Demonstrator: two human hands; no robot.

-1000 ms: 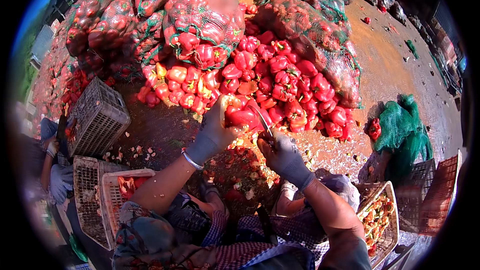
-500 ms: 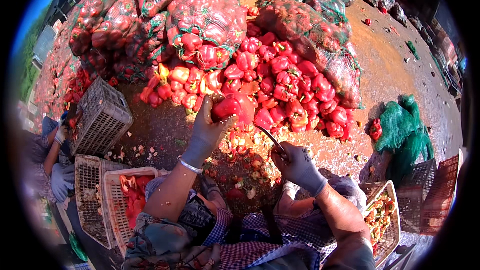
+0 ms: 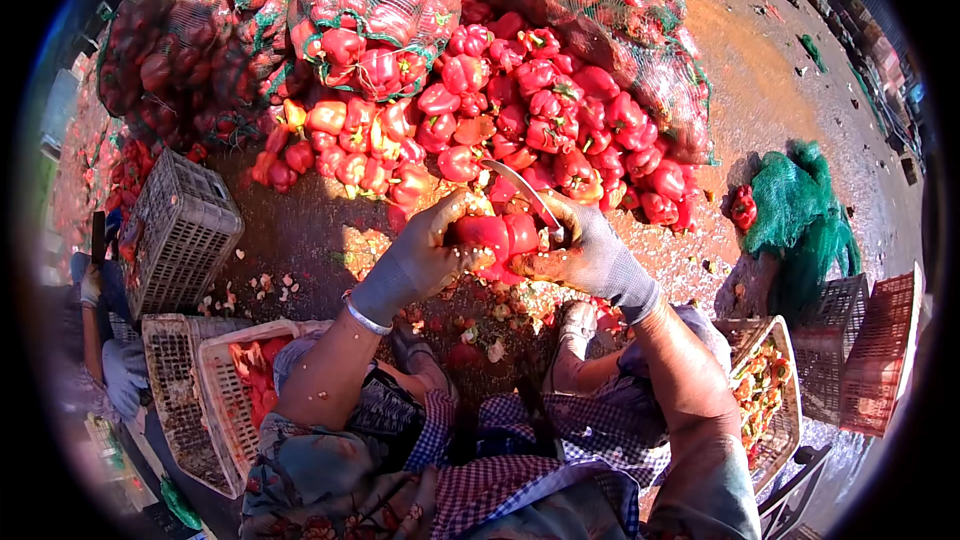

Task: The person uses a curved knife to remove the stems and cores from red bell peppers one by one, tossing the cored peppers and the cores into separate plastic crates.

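A red bell pepper (image 3: 482, 234) sits between my two gloved hands, above the littered ground. My left hand (image 3: 418, 252) is closed on its left side. The fingers of my right hand (image 3: 592, 252) are wrapped round a knife with a thin curved blade (image 3: 522, 190), which points up and to the left over the pepper. The right fingers also touch the pepper's right side; the knife's handle is mostly hidden in the glove. Just beyond my hands lies a heap of loose red peppers (image 3: 545, 105).
Full net sacks of peppers (image 3: 375, 0) are piled behind the heap. A crate of red pepper pieces (image 3: 222, 370) stands at my left, a crate of stems and cores (image 3: 790, 410) at my right. Green netting (image 3: 790, 205) lies far right. Another person's hand (image 3: 90, 285) shows at the left edge.
My right hand has moved up and inward with the knife and now meets the pepper. The left hand has shifted slightly right and down with the pepper. The view has tilted downward.
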